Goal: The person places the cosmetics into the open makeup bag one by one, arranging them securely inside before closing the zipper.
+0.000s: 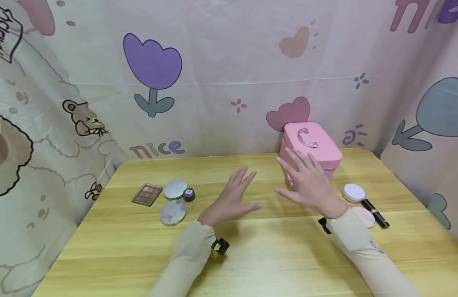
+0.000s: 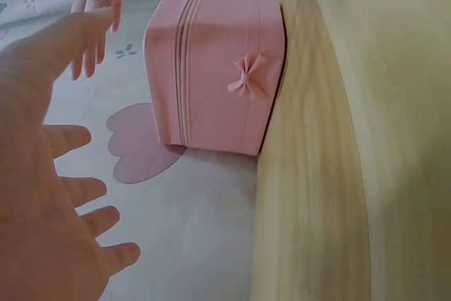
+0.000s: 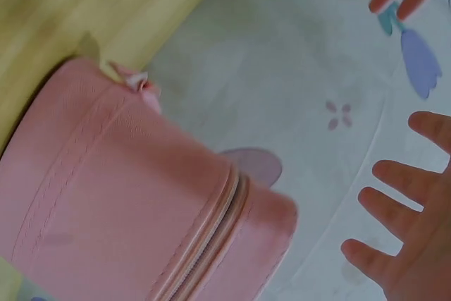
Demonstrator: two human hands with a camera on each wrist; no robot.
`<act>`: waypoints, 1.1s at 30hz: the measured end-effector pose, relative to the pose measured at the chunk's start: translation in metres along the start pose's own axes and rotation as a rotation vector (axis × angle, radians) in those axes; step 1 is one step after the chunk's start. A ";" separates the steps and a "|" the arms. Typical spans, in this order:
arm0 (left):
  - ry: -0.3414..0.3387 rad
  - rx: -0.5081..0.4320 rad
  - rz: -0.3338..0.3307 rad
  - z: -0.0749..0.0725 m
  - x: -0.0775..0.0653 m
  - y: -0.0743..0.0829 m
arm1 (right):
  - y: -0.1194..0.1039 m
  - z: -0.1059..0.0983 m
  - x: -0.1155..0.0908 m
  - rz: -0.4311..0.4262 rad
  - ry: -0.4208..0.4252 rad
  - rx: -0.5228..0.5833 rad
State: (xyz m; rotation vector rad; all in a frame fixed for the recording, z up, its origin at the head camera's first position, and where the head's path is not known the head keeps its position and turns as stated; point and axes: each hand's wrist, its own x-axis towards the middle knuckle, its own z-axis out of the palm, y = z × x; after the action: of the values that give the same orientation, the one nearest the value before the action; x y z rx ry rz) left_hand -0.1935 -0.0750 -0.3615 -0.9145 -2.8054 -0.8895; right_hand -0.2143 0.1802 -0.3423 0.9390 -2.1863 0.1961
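A pink zippered case (image 1: 312, 142) with a silver handle stands at the back right of the table, its lid closed. In the left wrist view a pink bow (image 2: 248, 77) shows on its side. My right hand (image 1: 310, 183) is in front of the case in the head view, fingers spread and holding nothing. Over the middle of the table, left of the case, my left hand (image 1: 232, 200) is held with fingers extended and thumb apart, also holding nothing. The right wrist view shows the case's zipper (image 3: 204, 244) beside the spread fingers (image 3: 402, 181) of the right hand.
At left on the wooden table (image 1: 251, 264) lie an eyeshadow palette (image 1: 147, 194), two round compacts (image 1: 173, 212) and a small dark jar (image 1: 189, 194). At right lie a white round compact (image 1: 353, 192), a pink round puff (image 1: 364, 216) and a black tube (image 1: 375, 213). A printed curtain hangs behind.
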 end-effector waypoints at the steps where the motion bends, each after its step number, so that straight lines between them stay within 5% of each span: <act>1: 0.001 -0.025 -0.004 0.002 0.006 0.000 | 0.003 0.000 0.000 0.012 0.001 -0.002; 10: -0.005 -0.301 -0.044 0.020 0.053 -0.003 | 0.020 0.010 0.004 0.067 0.013 0.008; 14: 0.048 -0.397 -0.055 0.028 0.065 -0.006 | 0.028 0.015 0.012 0.109 0.025 0.030; 21: 0.097 -0.660 -0.188 0.049 0.078 -0.003 | 0.048 0.010 0.015 0.287 -0.033 0.057; 29: 0.169 -0.609 -0.314 0.069 0.094 0.010 | 0.073 -0.006 0.010 0.546 -0.190 0.080; 33: 0.167 -0.704 -0.350 0.078 0.099 0.017 | 0.084 -0.011 0.005 0.657 -0.189 0.142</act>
State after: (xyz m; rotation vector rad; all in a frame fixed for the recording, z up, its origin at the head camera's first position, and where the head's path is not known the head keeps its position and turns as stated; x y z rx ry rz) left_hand -0.2564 0.0304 -0.3948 -0.3404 -2.5519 -1.9670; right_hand -0.2675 0.2427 -0.3194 0.2827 -2.6216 0.5977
